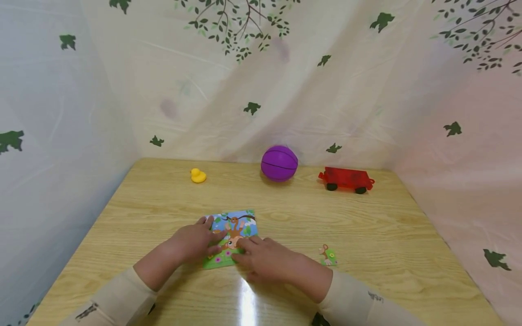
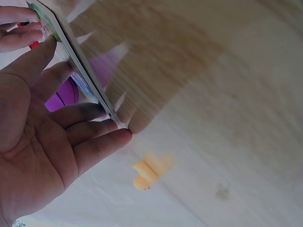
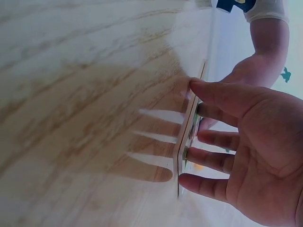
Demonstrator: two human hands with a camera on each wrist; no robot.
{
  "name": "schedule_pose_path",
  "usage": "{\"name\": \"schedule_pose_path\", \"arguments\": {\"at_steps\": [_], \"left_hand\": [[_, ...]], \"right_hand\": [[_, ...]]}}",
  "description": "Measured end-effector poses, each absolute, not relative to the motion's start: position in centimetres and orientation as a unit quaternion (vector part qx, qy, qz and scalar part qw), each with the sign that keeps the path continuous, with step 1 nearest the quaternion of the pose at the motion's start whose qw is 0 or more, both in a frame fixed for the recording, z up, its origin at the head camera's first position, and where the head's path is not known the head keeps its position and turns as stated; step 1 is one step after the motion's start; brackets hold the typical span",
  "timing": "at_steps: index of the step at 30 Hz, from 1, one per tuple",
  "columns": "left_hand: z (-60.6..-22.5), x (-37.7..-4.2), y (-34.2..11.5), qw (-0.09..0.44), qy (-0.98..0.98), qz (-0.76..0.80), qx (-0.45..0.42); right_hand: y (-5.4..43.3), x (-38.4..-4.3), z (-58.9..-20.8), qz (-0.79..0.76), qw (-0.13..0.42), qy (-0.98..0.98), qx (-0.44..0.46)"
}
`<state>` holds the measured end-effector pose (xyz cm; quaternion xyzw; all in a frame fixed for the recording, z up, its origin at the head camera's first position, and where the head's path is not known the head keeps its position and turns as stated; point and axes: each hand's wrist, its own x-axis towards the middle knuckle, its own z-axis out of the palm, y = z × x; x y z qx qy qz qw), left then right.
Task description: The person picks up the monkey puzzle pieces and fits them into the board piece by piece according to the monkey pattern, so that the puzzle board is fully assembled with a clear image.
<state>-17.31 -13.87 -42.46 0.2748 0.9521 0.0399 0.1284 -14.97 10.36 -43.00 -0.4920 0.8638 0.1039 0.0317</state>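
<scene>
A flat picture puzzle [image 1: 235,226] of an upside-down monkey lies on the table in front of me. My left hand [image 1: 193,242] rests at its left side, fingers spread and fairly straight over the edge. From the right, my right hand [image 1: 271,260] touches the lower right part, covering that corner in the head view. In the left wrist view, the left fingertips meet the thin edge of the puzzle [image 2: 78,61]. The right wrist view has the right thumb and extended fingertips along the board's edge [image 3: 182,146]. A small loose puzzle piece [image 1: 328,256] lies right of the right forearm.
Along the back of the table [image 1: 367,226] stand a yellow rubber duck [image 1: 198,176], a purple ball [image 1: 279,164] and a red toy wagon [image 1: 346,179] with black wheels. Pale cloth [image 1: 204,113] printed with leaves and birds hangs behind and at both sides.
</scene>
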Motion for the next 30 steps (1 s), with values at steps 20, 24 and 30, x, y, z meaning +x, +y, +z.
{"name": "schedule_pose_path", "arguments": {"at_steps": [20, 24, 30], "left_hand": [[-42.3, -17.3, -13.8, 0.15, 0.952, 0.049, 0.264], [-42.4, -17.4, -13.9, 0.155, 0.95, 0.05, 0.267], [-42.4, -17.4, -13.9, 0.162, 0.95, 0.047, 0.263]], "right_hand": [[12.9, -15.0, -42.3, 0.009, 0.079, 0.883, -0.463], [15.0, -15.3, -41.5, -0.017, 0.081, 0.902, -0.423], [18.9, -16.0, -40.8, -0.033, 0.111, 0.936, -0.333]]}}
